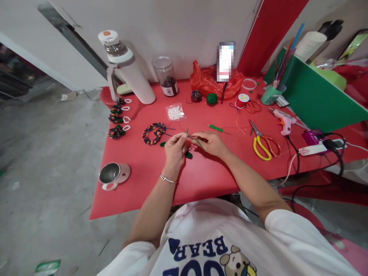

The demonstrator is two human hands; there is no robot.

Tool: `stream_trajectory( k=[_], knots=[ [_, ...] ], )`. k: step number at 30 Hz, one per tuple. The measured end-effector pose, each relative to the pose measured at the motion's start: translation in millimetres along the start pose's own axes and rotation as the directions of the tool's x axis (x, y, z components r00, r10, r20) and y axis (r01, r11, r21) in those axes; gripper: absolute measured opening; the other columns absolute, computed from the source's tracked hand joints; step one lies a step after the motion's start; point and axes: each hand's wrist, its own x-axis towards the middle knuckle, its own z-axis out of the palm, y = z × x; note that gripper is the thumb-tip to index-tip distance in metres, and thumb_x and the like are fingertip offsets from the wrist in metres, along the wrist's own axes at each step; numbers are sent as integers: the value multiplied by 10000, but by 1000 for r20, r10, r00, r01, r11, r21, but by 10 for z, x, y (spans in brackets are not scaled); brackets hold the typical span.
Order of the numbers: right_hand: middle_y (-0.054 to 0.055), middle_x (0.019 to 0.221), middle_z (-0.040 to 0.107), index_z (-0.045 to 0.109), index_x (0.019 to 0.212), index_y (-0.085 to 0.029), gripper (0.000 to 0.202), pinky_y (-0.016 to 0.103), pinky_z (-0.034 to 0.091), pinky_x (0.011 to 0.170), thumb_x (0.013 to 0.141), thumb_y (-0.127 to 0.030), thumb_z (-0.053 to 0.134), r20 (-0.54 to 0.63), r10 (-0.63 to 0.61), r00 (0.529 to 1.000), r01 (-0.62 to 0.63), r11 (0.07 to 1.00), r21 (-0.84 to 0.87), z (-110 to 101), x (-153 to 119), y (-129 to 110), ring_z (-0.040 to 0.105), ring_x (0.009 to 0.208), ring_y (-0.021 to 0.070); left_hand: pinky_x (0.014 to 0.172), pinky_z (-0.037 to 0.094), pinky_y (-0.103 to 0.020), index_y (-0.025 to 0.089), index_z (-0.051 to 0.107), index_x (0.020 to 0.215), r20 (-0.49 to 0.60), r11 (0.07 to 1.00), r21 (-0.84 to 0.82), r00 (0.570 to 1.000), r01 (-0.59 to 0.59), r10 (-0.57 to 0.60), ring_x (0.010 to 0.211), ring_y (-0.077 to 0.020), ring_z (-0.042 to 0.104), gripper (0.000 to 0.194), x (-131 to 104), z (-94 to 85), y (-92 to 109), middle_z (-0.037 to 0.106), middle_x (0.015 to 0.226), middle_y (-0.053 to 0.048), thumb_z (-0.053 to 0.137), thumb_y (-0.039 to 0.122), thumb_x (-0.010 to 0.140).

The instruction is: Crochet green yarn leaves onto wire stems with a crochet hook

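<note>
Close together over the middle of the red table, my left hand (pixel 176 148) and my right hand (pixel 211 143) both have their fingers pinched on green yarn (pixel 198 142). Dark green knitted pieces (pixel 188 154) hang below or lie by my left hand; how they join the yarn is hidden. Left of my hands lies a multicoloured crocheted ring (pixel 149 135) with loose purple yarn ends. Just beyond my right hand is a crochet hook (pixel 215 128) with a green handle.
A steel mug (pixel 115 174) stands at the left edge, below finished yarn pieces with bead loops (pixel 117 119). Behind are a tall bottle (pixel 135 76), a jar (pixel 166 76), a bead bag (pixel 176 112) and a green yarn ball (pixel 212 99). Scissors (pixel 263 142), a glue gun (pixel 285 120) and a power strip (pixel 319 147) lie right.
</note>
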Motion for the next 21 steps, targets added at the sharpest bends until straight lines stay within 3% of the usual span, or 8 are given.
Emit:
stream_trajectory(
  k=[3, 6, 12, 17, 21],
  knots=[
    [45, 1082, 815, 798, 1070, -261, 270, 307, 562, 906, 982, -453, 629, -89, 19, 996, -10, 994, 105, 8, 16, -16, 753, 961, 179, 367, 250, -186, 166, 734, 779, 49, 1000, 21, 999, -1, 0, 377, -14, 346, 321, -29, 18, -1, 646, 606, 37, 916, 346, 585],
    [33, 930, 789, 783, 983, -235, 296, 290, 576, 765, 981, -476, 610, -154, 108, 982, -77, 978, 192, -31, 44, -42, 718, 780, 156, 387, 280, -181, 172, 723, 782, 69, 1000, 12, 998, -5, 4, 398, -23, 383, 336, -58, 42, 7, 629, 599, 42, 921, 354, 581],
    [-22, 651, 654, 761, 873, -218, 348, 261, 488, 572, 908, -554, 680, -28, 253, 967, -227, 906, 357, -76, 69, -40, 587, 574, 127, 390, 266, -184, 185, 696, 797, 91, 998, 25, 995, 49, -51, 385, -32, 328, 348, -73, 50, 25, 473, 492, 95, 910, 381, 606],
    [14, 808, 747, 785, 888, -209, 343, 301, 536, 743, 851, -547, 743, -91, 267, 960, -215, 902, 375, -8, 91, 23, 659, 765, 157, 384, 256, -188, 166, 732, 806, 75, 995, 96, 997, 1, -8, 379, -25, 315, 346, -74, 36, -21, 515, 509, 75, 915, 393, 619],
    [22, 837, 757, 780, 878, -202, 365, 310, 535, 752, 753, -542, 831, -37, 347, 937, -278, 807, 522, 21, 103, 43, 660, 780, 157, 413, 319, -192, 169, 754, 814, 89, 982, 176, 995, -64, 49, 419, -41, 397, 326, -54, 10, -97, 601, 571, 41, 901, 413, 655]
  ],
)
